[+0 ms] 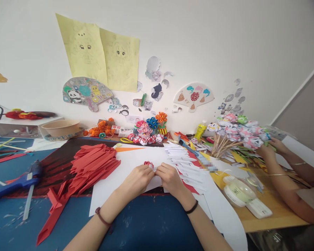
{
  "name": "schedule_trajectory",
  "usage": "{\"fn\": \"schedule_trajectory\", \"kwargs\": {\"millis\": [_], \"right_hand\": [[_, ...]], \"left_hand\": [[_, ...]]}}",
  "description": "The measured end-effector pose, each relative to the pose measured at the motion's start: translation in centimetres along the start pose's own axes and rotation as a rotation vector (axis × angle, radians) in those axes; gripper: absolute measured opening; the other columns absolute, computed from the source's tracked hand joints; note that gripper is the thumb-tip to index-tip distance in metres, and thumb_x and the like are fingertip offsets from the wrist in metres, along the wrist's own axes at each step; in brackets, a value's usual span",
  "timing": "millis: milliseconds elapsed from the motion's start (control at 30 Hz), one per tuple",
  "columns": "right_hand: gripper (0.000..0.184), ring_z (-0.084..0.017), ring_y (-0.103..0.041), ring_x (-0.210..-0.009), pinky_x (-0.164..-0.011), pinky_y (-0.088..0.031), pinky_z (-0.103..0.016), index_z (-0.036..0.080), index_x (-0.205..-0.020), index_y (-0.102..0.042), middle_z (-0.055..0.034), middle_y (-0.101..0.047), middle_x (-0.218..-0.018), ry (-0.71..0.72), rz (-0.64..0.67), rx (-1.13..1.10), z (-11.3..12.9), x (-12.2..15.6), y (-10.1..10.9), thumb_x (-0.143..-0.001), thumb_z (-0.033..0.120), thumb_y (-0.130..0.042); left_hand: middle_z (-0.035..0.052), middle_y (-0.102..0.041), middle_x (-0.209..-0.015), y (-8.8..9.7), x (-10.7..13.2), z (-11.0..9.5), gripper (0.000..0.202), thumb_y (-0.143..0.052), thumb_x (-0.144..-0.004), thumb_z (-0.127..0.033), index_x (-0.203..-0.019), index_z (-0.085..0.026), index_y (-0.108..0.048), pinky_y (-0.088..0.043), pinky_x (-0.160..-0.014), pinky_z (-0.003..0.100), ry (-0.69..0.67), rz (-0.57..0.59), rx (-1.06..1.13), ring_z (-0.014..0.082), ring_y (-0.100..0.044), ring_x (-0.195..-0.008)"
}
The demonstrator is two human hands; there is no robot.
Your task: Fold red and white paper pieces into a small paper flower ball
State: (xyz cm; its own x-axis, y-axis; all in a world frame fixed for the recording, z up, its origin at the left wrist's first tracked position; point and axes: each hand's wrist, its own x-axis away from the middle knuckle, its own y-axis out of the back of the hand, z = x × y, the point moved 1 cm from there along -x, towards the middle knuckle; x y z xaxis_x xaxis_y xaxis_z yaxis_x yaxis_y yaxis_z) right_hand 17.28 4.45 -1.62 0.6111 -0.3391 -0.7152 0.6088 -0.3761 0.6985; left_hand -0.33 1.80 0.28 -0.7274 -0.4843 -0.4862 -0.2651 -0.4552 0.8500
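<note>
My left hand (141, 178) is closed around a small red and white folded-paper flower (148, 164), whose top shows above the fingers. My right hand (170, 177) is pinched shut close beside it, and what lies between its fingertips is hidden. Both hands are over large white paper sheets (107, 181). To the left lies a heap of folded red paper strips (94, 164). Rows of folded white paper pieces (184, 164) lie on the right, with red showing beneath them.
A blue hot glue gun (31, 177) lies at far left, near a beige bowl (61, 128). Finished red-white paper balls (143, 140) line the back. At right, a co-worker's hands (270, 150) are by a bunch of paper flowers on sticks (238, 132). A clear bottle (239, 191) lies nearby.
</note>
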Motion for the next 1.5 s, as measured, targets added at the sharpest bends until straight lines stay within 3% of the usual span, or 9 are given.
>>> {"fn": "schedule_trajectory", "kwargs": {"millis": [267,533,700,833,1033,1167,1500], "right_hand": [[0.034,-0.017,-0.042,-0.064,-0.059,-0.032,-0.031,0.019,-0.064,-0.049,-0.0026,-0.051,-0.064,-0.085,-0.041,-0.014,-0.2,0.2,0.0,-0.095,0.007,-0.042],[0.036,-0.017,-0.042,-0.062,-0.057,-0.029,-0.031,0.019,-0.063,-0.05,-0.0025,-0.051,-0.062,-0.04,-0.034,-0.028,0.0,-0.1,0.3,-0.095,0.007,-0.04],[0.029,-0.017,-0.047,-0.067,-0.061,-0.033,-0.03,0.019,-0.068,-0.057,-0.002,-0.057,-0.066,-0.22,-0.037,-0.127,-0.1,-0.1,0.3,-0.092,0.005,-0.049],[0.025,-0.018,-0.05,-0.07,-0.065,-0.036,-0.029,0.02,-0.069,-0.058,-0.0014,-0.059,-0.069,-0.348,-0.044,-0.186,0.1,-0.1,0.3,-0.085,0.001,-0.052],[0.019,-0.018,-0.053,-0.073,-0.067,-0.038,-0.029,0.02,-0.074,-0.058,-0.0019,-0.059,-0.074,-0.424,-0.172,-0.322,0.2,-0.3,0.6,-0.084,0.005,-0.053],[0.015,-0.018,-0.052,-0.071,-0.065,-0.038,-0.028,0.019,-0.074,-0.057,-0.0017,-0.058,-0.074,-0.478,-0.203,-0.409,0.2,-0.5,1.0,-0.086,0.01,-0.055],[0.015,-0.016,-0.047,-0.068,-0.064,-0.036,-0.029,0.02,-0.072,-0.053,-0.0003,-0.053,-0.073,-0.473,-0.191,-0.512,0.6,-1.1,1.7,-0.086,0.013,-0.054]], "left_hand": [[0.005,-0.058,-0.078,0.5,-0.2,-0.4,0.027,-0.034,-0.101,-0.013,-0.082,-0.016,-0.053,-0.034,-0.064,0.034,0.083,-0.09,-0.053,0.0189,-0.049,-0.068],[0.005,-0.059,-0.083,1.2,-0.4,-0.2,0.024,-0.038,-0.099,-0.007,-0.083,-0.015,-0.055,-0.035,-0.067,0.034,0.018,0.032,0.014,0.019,-0.05,-0.073],[0.0043,-0.061,-0.089,0.7,-0.5,-0.3,0.021,-0.04,-0.097,-0.007,-0.092,-0.018,-0.057,-0.035,-0.074,0.037,0.215,-0.001,0.121,0.0215,-0.049,-0.085],[0.0056,-0.06,-0.093,0.1,-0.7,-0.6,0.023,-0.039,-0.095,-0.006,-0.086,-0.018,-0.056,-0.033,-0.074,0.038,0.358,-0.022,0.155,0.0222,-0.047,-0.087],[0.0026,-0.063,-0.096,0.4,-0.8,-0.7,0.014,-0.048,-0.097,-0.016,-0.086,-0.02,-0.056,-0.033,-0.077,0.036,0.492,-0.154,0.375,0.0207,-0.049,-0.091],[0.0026,-0.063,-0.103,0.8,-0.6,-0.6,0.009,-0.055,-0.096,-0.029,-0.092,-0.022,-0.059,-0.033,-0.081,0.037,0.473,-0.23,0.356,0.0212,-0.05,-0.095],[0.0029,-0.066,-0.105,0.8,-0.7,-1.0,0.009,-0.057,-0.095,-0.021,-0.088,-0.022,-0.062,-0.032,-0.083,0.039,0.471,-0.367,0.273,0.0213,-0.051,-0.095]]}}
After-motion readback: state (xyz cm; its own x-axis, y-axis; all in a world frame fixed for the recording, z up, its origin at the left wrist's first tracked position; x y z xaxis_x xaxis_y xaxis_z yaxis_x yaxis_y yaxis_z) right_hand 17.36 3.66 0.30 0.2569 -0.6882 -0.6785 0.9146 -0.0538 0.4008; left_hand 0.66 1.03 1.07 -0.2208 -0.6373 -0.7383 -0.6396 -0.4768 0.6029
